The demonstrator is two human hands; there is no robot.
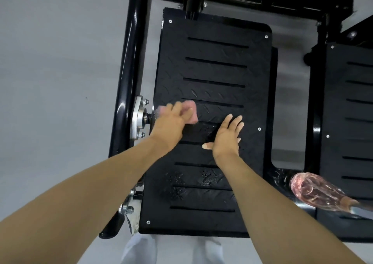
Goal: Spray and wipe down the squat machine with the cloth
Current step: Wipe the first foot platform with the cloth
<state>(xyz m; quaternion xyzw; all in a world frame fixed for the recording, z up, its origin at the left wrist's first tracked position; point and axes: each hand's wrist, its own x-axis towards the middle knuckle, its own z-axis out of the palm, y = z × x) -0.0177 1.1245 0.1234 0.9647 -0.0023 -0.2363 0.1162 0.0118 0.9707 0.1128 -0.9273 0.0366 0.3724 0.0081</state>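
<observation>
Beyond the forearms point(70, 199), the cloth point(192, 112) is gripped on the footplate point(214, 62) by the left hand point(171, 122); the right hand point(226, 138) is laid flat, fingers straight.

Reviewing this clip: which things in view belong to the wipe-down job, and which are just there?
Part of the job:
- pink cloth, held by the left hand
- black foot plate, with the right hand flat on it
- wet spray patches
- pinkish clear bottle, probably the spray

Just there:
- grey floor
- pale trousers

The black tread footplate point(214, 72) bears a pink cloth point(193, 114) and wet spray patches point(210, 177).
</observation>
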